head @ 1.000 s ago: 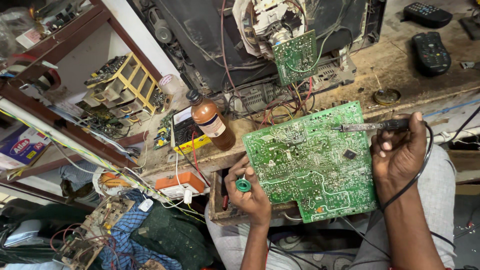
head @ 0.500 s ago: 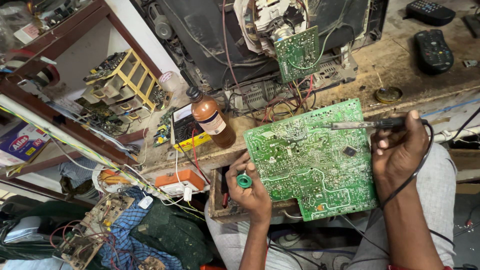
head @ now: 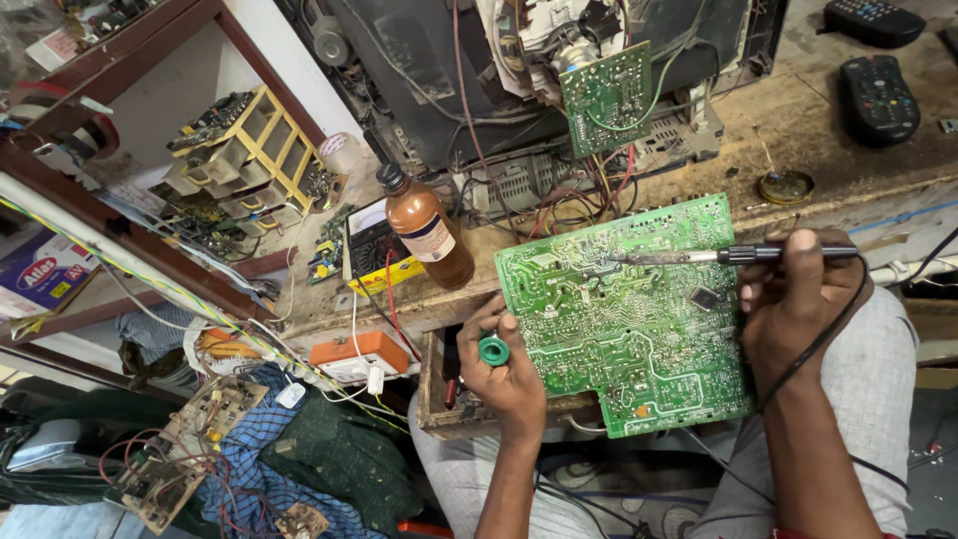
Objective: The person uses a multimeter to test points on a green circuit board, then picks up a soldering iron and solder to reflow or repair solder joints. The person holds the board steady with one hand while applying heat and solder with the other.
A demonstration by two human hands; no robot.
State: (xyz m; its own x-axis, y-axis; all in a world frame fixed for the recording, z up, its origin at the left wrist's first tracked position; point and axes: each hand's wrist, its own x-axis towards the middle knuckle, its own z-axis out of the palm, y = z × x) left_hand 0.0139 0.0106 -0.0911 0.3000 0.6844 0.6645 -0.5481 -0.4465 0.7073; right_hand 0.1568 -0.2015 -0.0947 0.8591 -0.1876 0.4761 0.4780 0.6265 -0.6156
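1. The right hand is closed around the dark handle of a soldering iron. Its metal shaft reaches toward 9 o'clock, and the tip sits over the solder side of the green circuit board, near the board's upper edge. Whether the tip touches the board I cannot tell.
2. The left hand is closed on a small green spool of solder wire, pressed against the board's 9 o'clock edge. The thumb lies on the board.
3. The board rests tilted across the person's lap and the lip of an open wooden drawer, so it looks poorly supported. A slip could likely drag the hot tip across the fine tracks and bridge them.
4. The iron's black cord loops over the right wrist. A snag there could jerk the tip.
5. At 10 o'clock from the board a brown bottle stands upright on the tabletop, just beside a meter with a yellow edge. An elbow or the board's corner could knock it over.
6. At 12 o'clock loose wires hang from the opened television chassis, near the board and the iron, and could scorch.
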